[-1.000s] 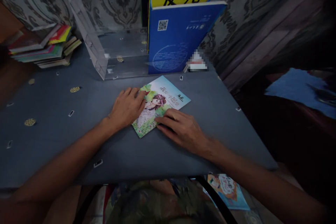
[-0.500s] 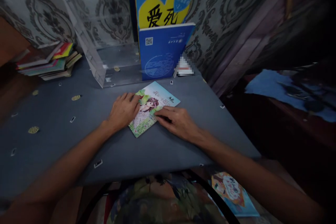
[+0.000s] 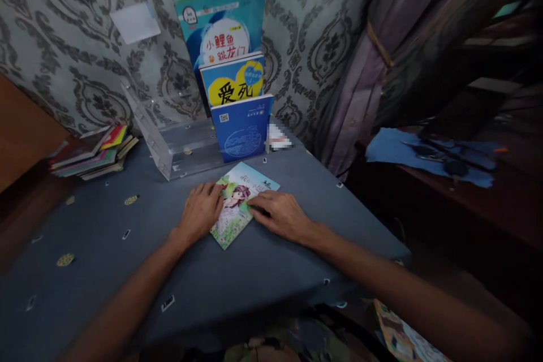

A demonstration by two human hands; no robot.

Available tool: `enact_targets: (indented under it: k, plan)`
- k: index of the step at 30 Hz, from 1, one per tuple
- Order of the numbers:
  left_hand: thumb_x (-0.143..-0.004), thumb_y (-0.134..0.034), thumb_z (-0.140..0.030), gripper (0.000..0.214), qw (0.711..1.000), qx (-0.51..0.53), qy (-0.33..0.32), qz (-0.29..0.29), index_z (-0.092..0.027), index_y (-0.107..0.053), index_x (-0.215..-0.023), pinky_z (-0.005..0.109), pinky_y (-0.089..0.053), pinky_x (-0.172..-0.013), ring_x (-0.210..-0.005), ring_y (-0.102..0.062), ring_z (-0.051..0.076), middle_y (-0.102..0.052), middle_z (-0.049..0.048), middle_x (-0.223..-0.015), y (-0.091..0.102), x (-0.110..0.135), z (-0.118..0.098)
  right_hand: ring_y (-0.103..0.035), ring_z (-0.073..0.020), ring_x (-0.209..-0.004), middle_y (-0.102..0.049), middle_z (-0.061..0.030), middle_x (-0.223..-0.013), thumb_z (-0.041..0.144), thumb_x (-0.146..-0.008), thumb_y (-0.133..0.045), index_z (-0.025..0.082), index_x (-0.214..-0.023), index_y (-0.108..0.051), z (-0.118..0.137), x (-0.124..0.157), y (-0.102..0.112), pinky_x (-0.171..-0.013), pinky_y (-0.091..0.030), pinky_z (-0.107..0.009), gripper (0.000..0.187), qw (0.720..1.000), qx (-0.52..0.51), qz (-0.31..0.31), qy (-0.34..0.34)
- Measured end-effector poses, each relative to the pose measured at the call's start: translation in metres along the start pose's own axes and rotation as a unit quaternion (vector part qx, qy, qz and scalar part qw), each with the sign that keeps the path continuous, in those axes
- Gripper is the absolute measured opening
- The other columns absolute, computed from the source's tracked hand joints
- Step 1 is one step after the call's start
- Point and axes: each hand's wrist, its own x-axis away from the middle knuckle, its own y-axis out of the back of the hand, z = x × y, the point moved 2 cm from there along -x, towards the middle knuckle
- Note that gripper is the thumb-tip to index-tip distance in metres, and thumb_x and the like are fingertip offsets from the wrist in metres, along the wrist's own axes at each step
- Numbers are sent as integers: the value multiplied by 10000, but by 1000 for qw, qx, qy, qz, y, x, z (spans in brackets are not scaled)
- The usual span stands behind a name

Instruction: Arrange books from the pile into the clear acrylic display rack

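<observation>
A small picture-covered book (image 3: 234, 201) lies flat and turned at an angle on the table; its cover has a drawn girl, green leaves and a pale blue top. My left hand (image 3: 201, 209) rests at its left edge, fingertips lying on the cover. At the right edge my right hand (image 3: 280, 214) touches the cover with outstretched fingers, the thumb a little apart below them. Neither hand lifts the book. Behind it, a clear acrylic stand (image 3: 165, 161) holds several books in tiers, with a blue book (image 3: 244, 133) at the front.
A pile of books (image 3: 95, 150) lies at the back left of the grey-clothed table (image 3: 114, 271). A pixelated white thing (image 3: 280, 137) is beside the stand. Off the table's right side are a tied curtain (image 3: 360, 90) and a blue cloth (image 3: 394, 147). Another book (image 3: 403, 331) is low at the right.
The head view has tilted up, so more of the tiered books and the wall shows. Both hands stay at the edges of the small book, which lies as before.
</observation>
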Motion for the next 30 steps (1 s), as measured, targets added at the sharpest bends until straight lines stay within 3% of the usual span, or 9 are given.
enact_targets:
  k: [4, 10, 16, 24, 30]
  plan:
    - [-1022, -453, -259, 294, 1000, 5, 6, 6, -178, -640, -1234, 414, -490, -903, -1073, -627, 286, -677, 116, -1188, 7, 1, -1, -679, -222, -989, -758, -84, -1017, 274, -1008, -530, 190, -1116, -727, 1, 0, 5, -830, -470, -311, 240, 999, 29, 8, -15]
    - [-1025, -448, -291, 276, 999, 18, 40, 12, -200, -698, -1101, 319, -469, -715, -962, -658, 254, -683, 87, -995, 16, 4, -4, -640, -229, -987, -730, -96, -1025, 260, -1008, -519, 177, -1071, -723, -4, -2, 13, -789, -444, -306, 229, 992, 79, 3, -94]
    - [-1014, -432, -276, 290, 998, 63, -2, -13, -196, -699, -938, 309, -477, -742, -870, -655, 218, -678, 63, -896, 12, 6, -5, -596, -268, -1010, -688, -131, -1059, 244, -988, -514, 154, -1129, -717, -19, -2, 14, -843, -465, -354, 264, 982, 114, -22, -149]
    - [-1005, -445, -309, 242, 995, 72, -31, -61, -204, -661, -1037, 373, -524, -785, -952, -615, 253, -647, 85, -977, 0, 6, -4, -576, -318, -1121, -628, -175, -1292, 240, -974, -499, 154, -1259, -668, -33, -6, 9, -929, -480, -451, 343, 987, 105, -32, -114]
    - [-1003, -461, -324, 174, 981, 164, -63, -80, -202, -584, -986, 454, -487, -1031, -1245, -559, 281, -635, 134, -1265, -12, -18, 10, -565, -336, -1205, -587, -199, -1383, 249, -989, -496, 126, -1330, -628, -46, -30, 10, -983, -462, -486, 385, 990, 98, 9, -98]
